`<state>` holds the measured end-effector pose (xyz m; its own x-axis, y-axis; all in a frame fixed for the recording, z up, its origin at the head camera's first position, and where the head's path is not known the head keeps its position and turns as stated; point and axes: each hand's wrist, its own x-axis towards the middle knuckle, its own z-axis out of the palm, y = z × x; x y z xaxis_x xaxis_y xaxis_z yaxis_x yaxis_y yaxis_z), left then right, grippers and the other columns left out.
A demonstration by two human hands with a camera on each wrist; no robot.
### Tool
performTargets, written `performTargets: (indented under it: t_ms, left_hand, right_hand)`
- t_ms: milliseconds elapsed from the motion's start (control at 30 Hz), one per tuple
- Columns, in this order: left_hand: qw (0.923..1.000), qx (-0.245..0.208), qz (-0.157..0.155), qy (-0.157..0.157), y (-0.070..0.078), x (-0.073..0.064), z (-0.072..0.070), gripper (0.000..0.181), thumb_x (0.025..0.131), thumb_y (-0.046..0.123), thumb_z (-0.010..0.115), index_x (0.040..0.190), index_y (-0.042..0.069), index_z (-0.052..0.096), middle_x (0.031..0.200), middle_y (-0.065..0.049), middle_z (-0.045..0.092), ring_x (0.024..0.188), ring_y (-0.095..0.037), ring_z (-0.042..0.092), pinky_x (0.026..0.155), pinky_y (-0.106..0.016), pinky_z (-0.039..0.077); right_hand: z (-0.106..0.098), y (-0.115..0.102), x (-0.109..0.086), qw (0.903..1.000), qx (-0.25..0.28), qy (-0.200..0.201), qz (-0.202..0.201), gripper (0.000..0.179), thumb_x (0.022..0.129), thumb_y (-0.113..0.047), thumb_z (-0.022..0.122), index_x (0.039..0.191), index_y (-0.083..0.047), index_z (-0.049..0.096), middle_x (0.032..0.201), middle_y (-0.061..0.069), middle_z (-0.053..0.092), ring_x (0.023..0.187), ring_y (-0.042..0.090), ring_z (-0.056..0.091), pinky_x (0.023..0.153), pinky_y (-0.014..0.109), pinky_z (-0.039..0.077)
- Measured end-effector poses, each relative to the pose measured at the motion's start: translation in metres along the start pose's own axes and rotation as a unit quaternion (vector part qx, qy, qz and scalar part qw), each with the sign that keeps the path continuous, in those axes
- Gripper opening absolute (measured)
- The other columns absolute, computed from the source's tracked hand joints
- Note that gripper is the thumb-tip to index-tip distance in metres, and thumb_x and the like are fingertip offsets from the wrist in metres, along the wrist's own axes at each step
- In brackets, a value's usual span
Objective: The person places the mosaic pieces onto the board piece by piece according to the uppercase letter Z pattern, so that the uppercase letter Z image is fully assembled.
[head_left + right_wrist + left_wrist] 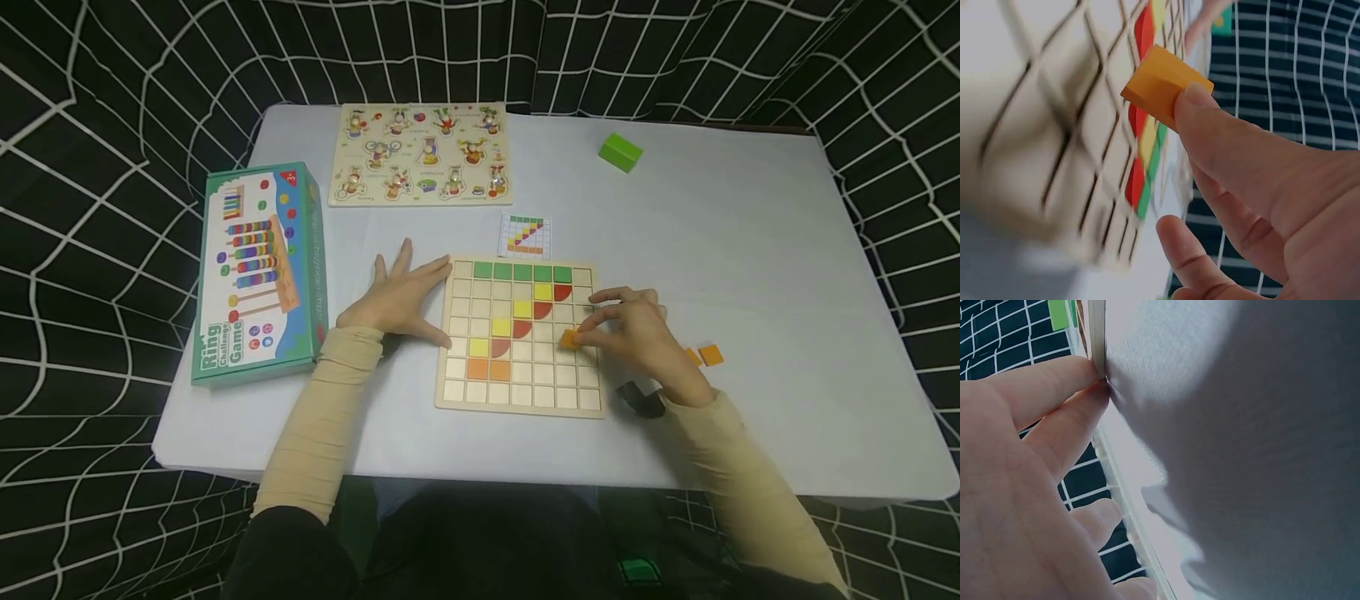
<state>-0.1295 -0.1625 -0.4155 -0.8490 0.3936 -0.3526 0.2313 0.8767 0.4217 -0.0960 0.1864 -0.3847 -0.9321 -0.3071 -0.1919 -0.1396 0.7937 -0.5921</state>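
My right hand [630,333] pinches an orange square tile [1159,84] between thumb and finger, over the right side of the wooden grid board [521,400]. Spread fingers of my left hand [396,302] touch the board's left edge. Green squares [522,272] fill part of the top row. Yellow squares [522,309] and red quarter-round tiles [542,310] run diagonally down to the left. Two orange tiles [488,369] lie side by side in the row above the bottom one. Behind the board lies a small pattern card [527,237] printed with a similar arrangement.
Loose orange tiles [710,355] lie on the table right of my right hand. A Ring Challenge Game box [258,275] stands at the left. Behind are a wooden picture puzzle [422,155] and a green block [620,152]. White netting [420,50] surrounds the table.
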Motion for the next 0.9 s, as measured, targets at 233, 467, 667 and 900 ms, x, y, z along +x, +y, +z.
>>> performTargets:
  t_ms: [233,467,667,900]
  left_hand:
    - [1.0000,-0.004,0.001,-0.001,-0.001,0.001,0.001,0.125,0.067,0.060,0.091,0.165,0.019,0.026,0.176,0.003,0.016,0.159,-0.046,-0.019,0.119,-0.081,-0.010]
    - [1.0000,-0.004,0.003,0.001,-0.002,0.002,0.002,0.125,0.067,0.059,0.091,0.165,0.019,0.026,0.176,0.003,0.016,0.159,-0.047,-0.019,0.119,-0.082,-0.010]
    - [1.0000,-0.007,0.003,0.000,-0.002,0.002,0.002,0.124,0.067,0.059,0.091,0.165,0.018,0.026,0.176,0.003,0.016,0.159,-0.046,-0.020,0.119,-0.081,-0.010]
    - [1.0000,-0.007,0.002,0.000,-0.002,0.001,0.000,0.125,0.067,0.059,0.091,0.165,0.018,0.025,0.176,0.003,0.016,0.159,-0.046,-0.020,0.119,-0.082,-0.010]
  right_hand:
    - [0.029,-0.024,0.003,0.9993,-0.001,-0.031,-0.020,0.014,0.081,-0.019,0.088,0.080,-0.007,0.082,0.115,0.013,0.064,0.110,0.037,0.044,0.088,0.045,0.029]
    - [0.046,-0.037,0.003,0.9983,-0.019,-0.054,-0.012,0.015,0.079,-0.022,0.090,0.074,-0.011,0.080,0.105,0.008,0.062,0.106,0.032,0.044,0.086,0.040,0.029]
    - [0.054,-0.037,0.005,0.9976,-0.037,-0.058,-0.006,0.013,0.080,-0.022,0.089,0.079,-0.011,0.083,0.104,0.008,0.061,0.103,0.030,0.042,0.090,0.044,0.030]
    - [0.057,-0.039,0.004,0.9967,-0.065,-0.037,-0.032,0.012,0.078,-0.021,0.090,0.083,-0.012,0.084,0.101,0.008,0.063,0.101,0.030,0.043,0.088,0.046,0.030]
